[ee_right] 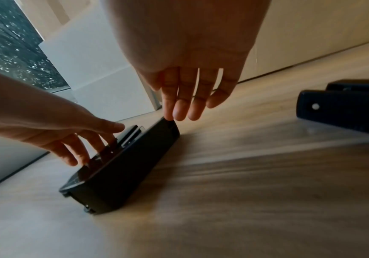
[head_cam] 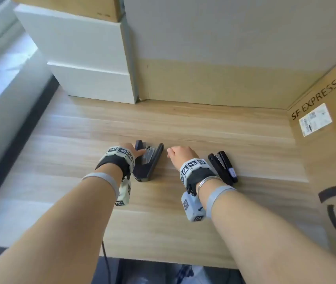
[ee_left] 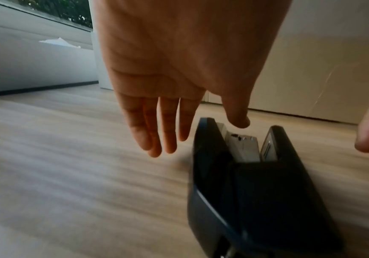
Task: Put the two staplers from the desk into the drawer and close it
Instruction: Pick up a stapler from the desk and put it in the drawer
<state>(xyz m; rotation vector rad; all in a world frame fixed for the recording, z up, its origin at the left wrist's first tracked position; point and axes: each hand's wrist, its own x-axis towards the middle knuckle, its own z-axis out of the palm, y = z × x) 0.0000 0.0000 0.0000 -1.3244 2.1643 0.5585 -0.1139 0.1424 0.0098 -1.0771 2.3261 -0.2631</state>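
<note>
A large dark stapler [head_cam: 148, 160] lies on its side on the wooden desk [head_cam: 183, 124], its arms splayed apart. My left hand [head_cam: 136, 151] reaches over its left side with straight fingers. In the left wrist view, the left hand [ee_left: 196, 134] has its thumb above the large stapler [ee_left: 256, 183] and its fingers just left of it. From the right wrist, the left hand's fingers [ee_right: 104, 144] touch the large stapler [ee_right: 124, 165]. My right hand [ee_right: 179, 104] hovers with relaxed fingers near that stapler's far tip. A smaller black stapler [head_cam: 223, 169] lies right of my right hand [head_cam: 173, 153]. No drawer shows.
White boxes [head_cam: 85, 58] stand at the back left and a cardboard panel [head_cam: 214, 83] closes the back. An SF EXPRESS carton [head_cam: 331, 140] walls the right side. The desk's front edge [head_cam: 163, 261] is near my elbows, with a window ledge [head_cam: 3, 83] left.
</note>
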